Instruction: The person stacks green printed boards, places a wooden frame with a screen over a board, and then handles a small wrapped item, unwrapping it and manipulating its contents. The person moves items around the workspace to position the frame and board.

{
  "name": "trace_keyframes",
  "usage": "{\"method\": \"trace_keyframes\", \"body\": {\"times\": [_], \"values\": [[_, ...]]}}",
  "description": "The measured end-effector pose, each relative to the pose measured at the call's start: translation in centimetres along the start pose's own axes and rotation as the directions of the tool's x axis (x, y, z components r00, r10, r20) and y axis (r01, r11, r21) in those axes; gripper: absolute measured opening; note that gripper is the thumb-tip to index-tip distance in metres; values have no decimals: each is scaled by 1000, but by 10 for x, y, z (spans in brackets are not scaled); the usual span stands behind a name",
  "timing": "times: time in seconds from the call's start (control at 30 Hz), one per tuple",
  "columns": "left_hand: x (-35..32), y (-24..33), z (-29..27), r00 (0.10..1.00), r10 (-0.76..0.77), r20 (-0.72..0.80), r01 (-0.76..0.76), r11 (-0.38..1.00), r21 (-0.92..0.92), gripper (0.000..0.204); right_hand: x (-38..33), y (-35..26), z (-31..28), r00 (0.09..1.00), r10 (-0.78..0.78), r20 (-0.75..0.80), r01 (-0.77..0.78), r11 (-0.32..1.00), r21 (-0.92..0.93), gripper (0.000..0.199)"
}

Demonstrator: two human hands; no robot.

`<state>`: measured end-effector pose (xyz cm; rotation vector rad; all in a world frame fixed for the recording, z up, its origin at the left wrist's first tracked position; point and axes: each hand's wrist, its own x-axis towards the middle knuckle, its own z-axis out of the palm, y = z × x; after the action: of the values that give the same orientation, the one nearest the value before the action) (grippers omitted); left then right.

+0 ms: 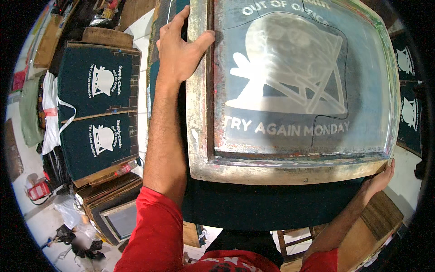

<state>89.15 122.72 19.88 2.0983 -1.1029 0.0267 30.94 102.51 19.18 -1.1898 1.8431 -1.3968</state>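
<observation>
A large screen-printing frame point(253, 174) with a wooden border is in front of me, its mesh point(367, 99) bearing a pale stencil of a figure on a deck chair with lettering. My left hand point(181, 52) grips the frame's left side, thumb over the top of the border and fingers along its outer edge. At the near right corner my right hand point(382, 177) holds the frame, its fingers partly hidden by the wood. Dark green fabric point(272, 204) lies beneath the frame and shows along its near edge. A thin dark thread point(347, 68) runs over the mesh.
On the left, printed dark green fabric panels point(99, 122) lie on boards, with more panels point(410, 113) at the far right. Stacked frames point(113, 217) stand at lower left beside plastic bags point(68, 211). A wooden stool or table top point(376, 222) is at lower right.
</observation>
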Motion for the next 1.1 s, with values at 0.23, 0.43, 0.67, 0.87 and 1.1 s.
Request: {"method": "trace_keyframes", "body": {"times": [0.23,0.43,0.67,0.87,1.1], "values": [[-1,17,-7,998,-61,23,62,997,-36,73,2,1,-5,977,-202,64,211,889,-406,39],[-4,16,-4,997,-71,-28,73,994,77,74,5,3,-5,984,-169,50,173,880,-443,41],[-3,11,-2,994,-106,-9,106,994,0,81,-3,-4,1,999,-42,-5,41,996,-76,41],[-3,12,-2,985,-173,13,173,985,-28,82,0,-3,-1,1000,-26,3,27,999,-43,38],[-4,17,-4,991,-135,2,135,991,-8,81,-3,-3,-2,999,-50,12,52,983,-179,37]]}}
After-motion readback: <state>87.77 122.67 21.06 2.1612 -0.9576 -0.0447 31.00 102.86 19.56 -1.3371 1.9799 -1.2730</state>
